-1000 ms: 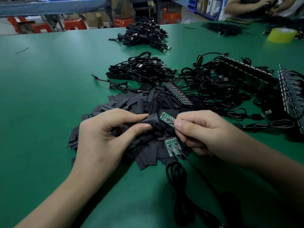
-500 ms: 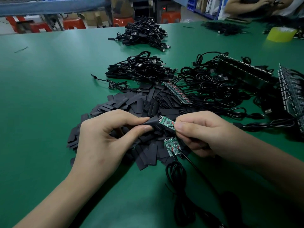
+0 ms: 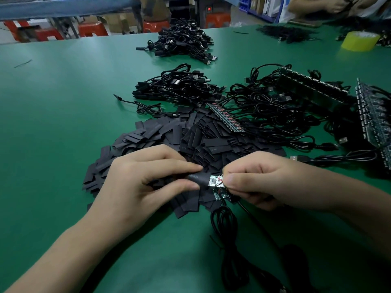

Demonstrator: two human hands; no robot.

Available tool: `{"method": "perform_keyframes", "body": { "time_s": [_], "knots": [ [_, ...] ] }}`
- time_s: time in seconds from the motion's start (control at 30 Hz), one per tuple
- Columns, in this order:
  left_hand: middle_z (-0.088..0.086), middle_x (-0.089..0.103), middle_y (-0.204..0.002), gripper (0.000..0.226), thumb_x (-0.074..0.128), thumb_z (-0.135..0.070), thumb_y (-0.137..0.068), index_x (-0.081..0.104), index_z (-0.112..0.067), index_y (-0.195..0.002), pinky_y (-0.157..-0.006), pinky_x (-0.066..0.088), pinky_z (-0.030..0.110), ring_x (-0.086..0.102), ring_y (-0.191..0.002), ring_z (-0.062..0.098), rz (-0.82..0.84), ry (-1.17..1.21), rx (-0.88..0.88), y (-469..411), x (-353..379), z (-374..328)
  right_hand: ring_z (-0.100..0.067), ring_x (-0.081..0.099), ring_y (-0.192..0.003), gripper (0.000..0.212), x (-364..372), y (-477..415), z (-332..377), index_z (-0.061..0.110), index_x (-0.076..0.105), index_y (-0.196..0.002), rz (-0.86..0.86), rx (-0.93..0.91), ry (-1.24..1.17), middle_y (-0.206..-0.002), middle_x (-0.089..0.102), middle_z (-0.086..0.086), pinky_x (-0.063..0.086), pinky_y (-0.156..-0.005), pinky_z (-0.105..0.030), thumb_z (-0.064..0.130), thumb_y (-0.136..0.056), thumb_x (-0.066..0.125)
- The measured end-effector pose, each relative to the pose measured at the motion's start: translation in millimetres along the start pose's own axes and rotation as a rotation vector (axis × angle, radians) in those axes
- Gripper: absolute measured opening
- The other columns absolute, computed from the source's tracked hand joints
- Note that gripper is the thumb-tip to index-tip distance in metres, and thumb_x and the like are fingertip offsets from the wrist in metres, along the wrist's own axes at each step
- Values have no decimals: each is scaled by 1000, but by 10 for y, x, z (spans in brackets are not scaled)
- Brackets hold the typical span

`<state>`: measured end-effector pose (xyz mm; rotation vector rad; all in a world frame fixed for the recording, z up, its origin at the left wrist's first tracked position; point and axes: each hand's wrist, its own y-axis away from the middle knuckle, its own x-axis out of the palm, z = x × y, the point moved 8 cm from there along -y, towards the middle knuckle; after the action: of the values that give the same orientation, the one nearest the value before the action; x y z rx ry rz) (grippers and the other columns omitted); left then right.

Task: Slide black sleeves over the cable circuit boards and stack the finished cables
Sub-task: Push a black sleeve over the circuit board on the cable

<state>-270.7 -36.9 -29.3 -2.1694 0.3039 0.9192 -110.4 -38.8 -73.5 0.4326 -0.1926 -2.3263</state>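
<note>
My left hand (image 3: pixel 135 182) pinches a flat black tubular sleeve (image 3: pixel 195 178) between thumb and forefinger, with the other fingers curled beneath. My right hand (image 3: pixel 260 180) pinches the wired end of a small circuit board with red leads (image 3: pixel 215 180), thumb and forefinger tight on it. The board's other end sits inside the sleeve's mouth, and the rest shows bare between my two sets of fingertips.

Just under my right fingertips is a second small green circuit board (image 3: pixel 220 194); I cannot tell whether my lower fingers hold it. Nearer to me than my fingers, a coil of thin black cable (image 3: pixel 222 223) lies on the green table mat (image 3: pixel 63 106).

Directly beyond my fingers spreads a loose heap of flat black sleeves (image 3: pixel 169 134). Past that heap lies a stack of bundled black USB cables (image 3: pixel 175 87), with another like it (image 3: pixel 182 42) well beyond. Beyond my right fingers, tangled black cables (image 3: pixel 275 115) run to a long strip of joined boards (image 3: pixel 226 118).
</note>
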Motion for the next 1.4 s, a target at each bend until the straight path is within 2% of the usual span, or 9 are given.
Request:
{"method": "perform_keyframes", "body": {
  "time_s": [0.2, 0.47, 0.7, 0.83, 0.97, 1.13, 1.23, 1.33, 1.4],
  "knots": [
    [-11, 70, -92, 27, 79, -38, -84, 80, -20, -104, -78, 49, 16, 67, -85, 2, 66, 51, 21, 9, 92, -89, -3, 30, -48, 35, 28, -10, -24, 23, 47, -67, 21, 13, 13, -56, 36, 14, 29, -45, -13, 39, -98, 49],
    [-10, 69, -89, 26, 78, -38, -84, 79, -22, -105, -73, 49, 18, 66, -82, 4, 34, 60, -4, 14, 78, -114, -3, 35, -49, 35, 29, -18, -8, 23, 54, -69, 0, -17, 66, -58, 41, 13, 32, -47, -13, 41, -99, 48],
    [-8, 70, -87, 22, 79, -32, -84, 80, -20, -102, -72, 52, 23, 66, -79, 5, 5, 16, 26, 7, 56, -153, -2, 31, -46, 34, 20, -3, -4, 21, 54, -69, 36, -18, -21, -56, 37, 13, 29, -45, -12, 38, -99, 48],
    [-9, 69, -87, 21, 78, -34, -86, 80, -21, -102, -71, 50, 19, 64, -80, 2, -21, -2, 49, 14, 39, -178, -3, 29, -45, 34, 21, 2, -2, 20, 54, -70, 47, -12, -60, -55, 34, 11, 28, -43, -12, 38, -99, 47],
    [-9, 71, -89, 19, 78, -33, -86, 78, -24, -102, -72, 49, 16, 67, -81, 4, -35, 105, -5, 8, 45, -158, -3, 28, -46, 35, 38, 1, 6, 21, 53, -69, 45, -20, -56, -56, 34, 11, 28, -44, -13, 37, -99, 47],
    [-9, 71, -88, 18, 78, -29, -83, 80, -20, -98, -73, 49, 16, 69, -81, 5, -14, 136, -26, 4, 115, -160, -2, 31, -48, 34, 56, -1, 6, 22, 55, -71, 33, -34, -24, -57, 37, 12, 30, -46, -13, 37, -100, 48],
    [-11, 71, -87, 19, 78, -32, -82, 80, -21, -96, -74, 48, 14, 68, -80, 3, -66, 109, -49, -3, 68, -123, -7, 36, -49, 26, -46, -6, 62, 19, 62, -82, -89, -101, 21, -58, 42, 7, 32, -47, -18, 37, -99, 54],
    [-13, 72, -88, 18, 78, -33, -81, 79, -25, -97, -74, 49, 15, 69, -81, 4, -125, 105, -81, 0, 11, -85, -11, 48, -57, 5, -244, 61, 208, 28, 65, -93, -374, -271, 171, -69, 59, 7, 39, -53, -26, 32, -91, 66],
    [-15, 73, -89, 17, 78, -33, -81, 78, -29, -98, -74, 51, 19, 70, -82, 6, -162, 123, -108, 11, -20, -57, -7, 57, -65, 6, -286, 151, 319, 29, 66, -94, -516, -402, 310, -78, 66, 8, 45, -60, -25, 26, -90, 71]
  ]
}}
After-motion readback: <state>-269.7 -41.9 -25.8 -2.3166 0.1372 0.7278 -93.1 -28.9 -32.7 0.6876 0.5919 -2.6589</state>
